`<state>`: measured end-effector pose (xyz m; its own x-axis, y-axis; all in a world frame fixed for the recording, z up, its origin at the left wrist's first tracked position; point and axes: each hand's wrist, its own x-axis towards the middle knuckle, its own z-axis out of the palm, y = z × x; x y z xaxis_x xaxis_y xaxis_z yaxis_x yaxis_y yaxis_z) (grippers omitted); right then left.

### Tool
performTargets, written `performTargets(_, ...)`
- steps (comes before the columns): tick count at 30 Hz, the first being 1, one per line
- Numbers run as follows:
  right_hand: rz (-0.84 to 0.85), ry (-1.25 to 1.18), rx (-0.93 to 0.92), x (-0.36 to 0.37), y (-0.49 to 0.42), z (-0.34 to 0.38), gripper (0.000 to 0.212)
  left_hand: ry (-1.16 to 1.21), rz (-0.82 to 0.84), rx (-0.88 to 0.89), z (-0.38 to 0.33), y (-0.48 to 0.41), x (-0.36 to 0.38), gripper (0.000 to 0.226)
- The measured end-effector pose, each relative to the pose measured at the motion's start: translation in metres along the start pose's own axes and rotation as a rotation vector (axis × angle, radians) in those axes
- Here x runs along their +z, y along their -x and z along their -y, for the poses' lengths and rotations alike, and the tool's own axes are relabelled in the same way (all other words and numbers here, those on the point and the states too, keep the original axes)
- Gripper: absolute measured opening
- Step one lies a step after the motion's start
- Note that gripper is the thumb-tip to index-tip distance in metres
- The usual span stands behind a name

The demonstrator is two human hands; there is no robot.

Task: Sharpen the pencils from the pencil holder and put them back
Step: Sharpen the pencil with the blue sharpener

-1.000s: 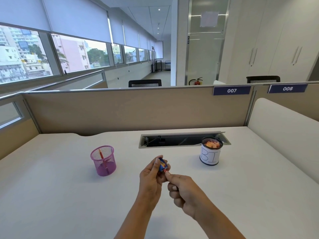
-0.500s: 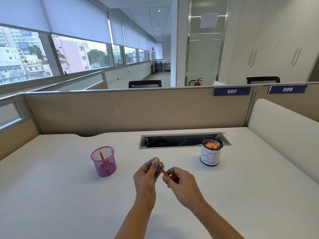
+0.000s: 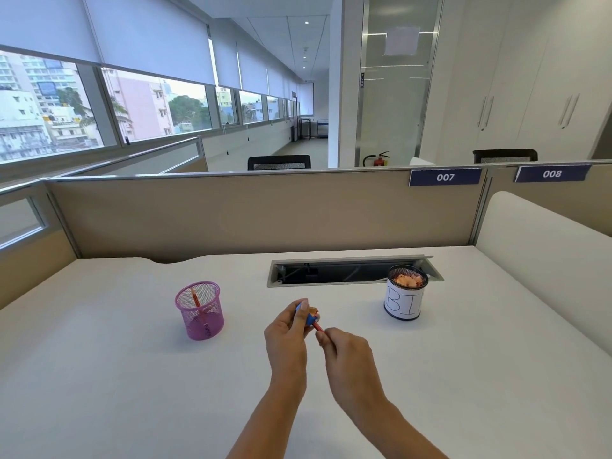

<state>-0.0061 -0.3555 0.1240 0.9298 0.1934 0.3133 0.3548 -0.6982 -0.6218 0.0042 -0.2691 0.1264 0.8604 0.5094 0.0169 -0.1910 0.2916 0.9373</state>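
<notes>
We count two hands (image 3: 288, 336) (image 3: 347, 352), one sharpener (image 3: 309, 318), two pencils (image 3: 318, 326) (image 3: 198, 309), one pink holder (image 3: 202, 326) left of centre, one bin (image 3: 403, 301) right.

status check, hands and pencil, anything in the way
Left hand grip shut on blue sharpener. Right hand grip shut on red pencil, tip in sharpener. Pink holder to the left, path clear.
</notes>
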Motion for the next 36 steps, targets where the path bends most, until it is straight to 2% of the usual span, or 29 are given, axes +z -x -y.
performTargets(3,0.089,-0.306,0.192,-0.008,-0.002,0.006,0.031,0.052,0.074,-0.039,-0.003,0.000,-0.002,0.017)
performTargets(7,0.320,-0.966,0.587,-0.022,-0.003,0.015,0.032,0.165,0.137,-0.135,-0.008,-0.002,-0.004,0.022)
performTargets(10,0.487,-1.378,0.830,-0.032,-0.006,0.016,0.030,0.334,0.169,-0.218,-0.009,-0.003,-0.005,0.024)
performTargets(13,0.525,-1.594,0.931,-0.032,-0.009,0.015,0.032,0.400,0.176,-0.256,-0.007,-0.003,-0.006,0.024)
performTargets(15,0.519,-1.524,0.896,-0.030,-0.010,0.013,0.033,0.360,0.173,-0.236,-0.006,-0.004,-0.008,0.023)
performTargets(18,0.492,-1.209,0.744,-0.027,-0.011,0.011,0.025,0.233,0.146,-0.167,-0.006,-0.007,-0.008,0.019)
performTargets(21,0.291,-0.661,0.391,-0.020,-0.013,0.005,0.008,0.142,0.101,-0.090,-0.005,-0.009,-0.008,0.012)
performTargets(24,0.063,-0.138,-0.044,-0.012,-0.012,-0.002,0.013,0.041,-0.003,-0.010,-0.004,-0.008,-0.007,0.012)
performTargets(25,0.023,0.023,-0.139,-0.010,-0.012,-0.004,0.017,0.008,-0.048,0.017,-0.003,-0.007,-0.006,0.010)
performTargets(27,0.000,0.258,-0.212,-0.008,-0.009,-0.008,0.015,-0.042,-0.132,0.061,-0.002,-0.004,-0.002,0.006)
performTargets(29,-0.028,0.339,-0.250,-0.006,-0.008,-0.004,0.013,-0.071,-0.176,0.078,-0.002,-0.001,0.001,0.005)
performTargets(31,-0.043,0.333,-0.269,-0.001,-0.010,-0.006,0.037,-0.067,-0.170,0.061,-0.002,0.001,0.004,0.003)
performTargets(32,-0.057,0.326,-0.256,-0.002,-0.009,-0.002,0.040,-0.047,-0.156,0.047,-0.002,0.001,0.005,0.004)
performTargets(34,-0.126,0.266,-0.187,0.000,-0.008,0.004,0.027,-0.014,-0.118,0.028,-0.003,0.000,0.005,0.007)
performTargets(35,-0.168,0.220,-0.132,0.004,-0.011,0.002,0.028,-0.010,-0.093,0.020,-0.003,-0.001,0.004,0.008)
performTargets(36,-0.142,0.120,-0.076,0.005,-0.011,0.002,0.032,-0.010,-0.064,0.012,-0.004,-0.002,0.003,0.009)
